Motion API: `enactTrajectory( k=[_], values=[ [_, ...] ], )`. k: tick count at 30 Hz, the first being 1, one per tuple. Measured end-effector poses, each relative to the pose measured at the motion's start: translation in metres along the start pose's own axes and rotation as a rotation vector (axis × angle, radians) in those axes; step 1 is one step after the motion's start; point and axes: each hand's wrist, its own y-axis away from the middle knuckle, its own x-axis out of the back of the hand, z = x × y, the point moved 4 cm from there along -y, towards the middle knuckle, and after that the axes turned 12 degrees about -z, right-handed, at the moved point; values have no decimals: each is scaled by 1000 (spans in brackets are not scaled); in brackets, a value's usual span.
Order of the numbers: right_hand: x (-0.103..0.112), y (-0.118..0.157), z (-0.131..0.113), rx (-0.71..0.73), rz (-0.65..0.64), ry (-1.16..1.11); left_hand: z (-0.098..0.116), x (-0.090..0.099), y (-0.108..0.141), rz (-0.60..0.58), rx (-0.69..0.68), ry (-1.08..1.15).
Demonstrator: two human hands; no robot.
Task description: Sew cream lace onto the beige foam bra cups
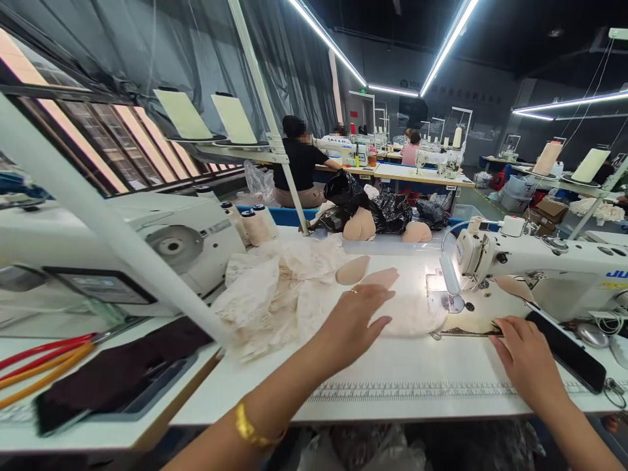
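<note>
Beige, smooth and matte, two flat pieces lie on the white table: a rounded one (352, 269) with a pointed end, and just beside it a more angular one (379, 279). We judge the step in hand to be sorting and placing parts beside the sewing machine (544, 258), with no seam being run. Our left hand (350, 330) is spread over the near end of the angular piece, fingers loose and thumb held apart, grasping nothing that we can see; whether its fingertips press on the piece or hover, we cannot say. Our right hand (532, 363) has its fingers bent down at the front edge of the machine bed (478, 311), next to a black phone (572, 353), and we cannot tell whether anything thin is pinched beneath them. Taking up a piece would call for a light fingertip pinch at its edge and a flat slide.

To the left, cream lacy fabric (258, 294) sits in a soft, crumpled heap, ruffled along its folds. A pale, flat cloth (415, 318) reaches toward the lit needle area. Behind, domed moulded cups (360, 226) rest against glossy, wrinkled black bags (392, 210), and a printed ruler (392, 391) runs along the near table edge.
</note>
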Motion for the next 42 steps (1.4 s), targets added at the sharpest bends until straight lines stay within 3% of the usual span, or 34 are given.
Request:
enactTrajectory(
  k=[3,9,18,20,22,25,27,31,34,39,42],
  values=[
    [9,-10,-42,137,29,-221,4,-31,-28,-56,25,-53],
    [10,-35,-87,265,10,-450,3,-30,-55,-41,102,-69],
    [-23,-97,-110,207,16,-469,35,-21,-30,17,-44,10],
    [-26,-98,-112,175,-66,-613,43,-19,-19,-10,-59,78],
    [-29,-94,-112,134,-257,-885,45,-19,-13,-87,-50,173],
    [-35,-86,-111,24,-563,-1352,36,-17,-19,-197,-18,179],
    [-43,-85,-105,-84,-629,-1497,22,-13,-31,-187,13,77],
    [-68,-90,-89,-205,-594,-1496,-15,-8,-57,-130,127,-150],
    [-79,-90,-84,-206,-567,-1519,-35,-14,-67,-181,198,-325],
    [-77,-89,-86,-185,-556,-1538,-47,-30,-72,-297,181,-498],
    [-74,-90,-87,-183,-551,-1538,-44,-34,-78,-309,130,-514]
  ],
)
